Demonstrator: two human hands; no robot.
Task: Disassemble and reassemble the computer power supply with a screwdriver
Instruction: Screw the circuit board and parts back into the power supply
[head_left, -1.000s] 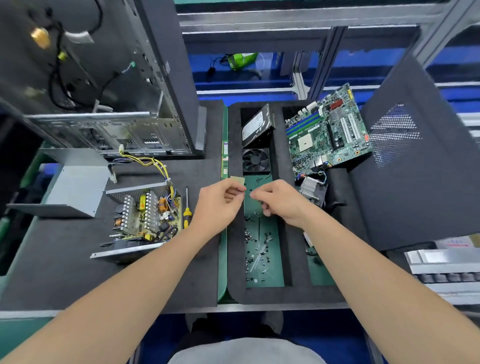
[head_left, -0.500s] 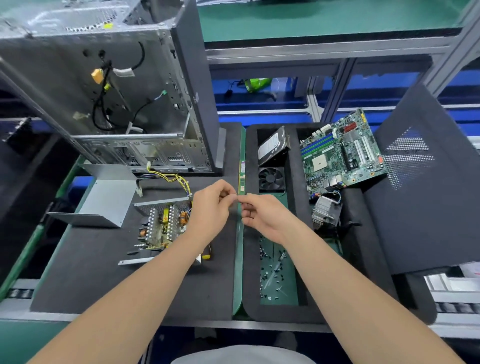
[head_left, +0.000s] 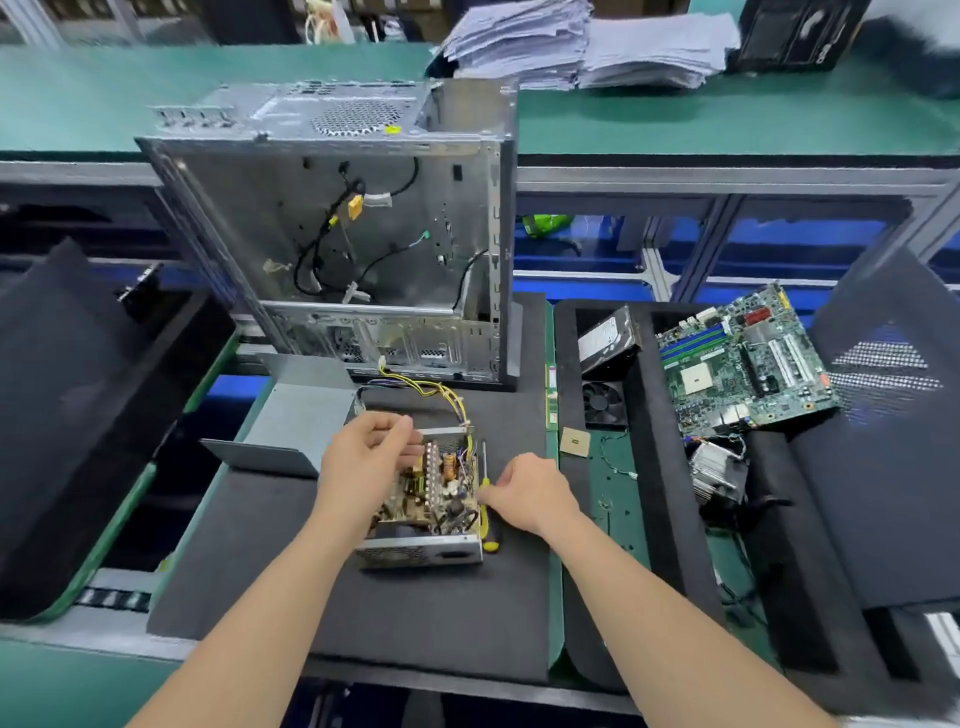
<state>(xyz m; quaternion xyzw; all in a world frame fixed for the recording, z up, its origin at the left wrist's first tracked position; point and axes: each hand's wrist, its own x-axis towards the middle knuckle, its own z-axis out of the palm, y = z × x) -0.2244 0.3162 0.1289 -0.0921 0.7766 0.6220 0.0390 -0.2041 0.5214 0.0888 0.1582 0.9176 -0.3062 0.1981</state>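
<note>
The opened power supply (head_left: 426, 499) lies on the black mat with its circuit board bare and yellow wires running up to the case. Its grey cover (head_left: 296, 423) sits to the left. My left hand (head_left: 363, 457) hovers over the board's left side, thumb and fingertips pinched on a tiny screw that barely shows. A yellow and black screwdriver (head_left: 488, 535) lies along the supply's right edge. My right hand (head_left: 530, 493) curls its fingertips onto the screwdriver's handle.
The empty computer case (head_left: 363, 249) stands behind the supply. To the right, a foam tray (head_left: 639, 467) holds a hard drive (head_left: 605, 340), a fan (head_left: 602, 402), a CPU chip (head_left: 574, 444), a motherboard (head_left: 743, 364), a heatsink (head_left: 719, 473) and loose screws.
Both hands left the screw tray, where their fingertips met, and moved left. The left is now over the power supply and the right at the screwdriver. My view tilted up and left.
</note>
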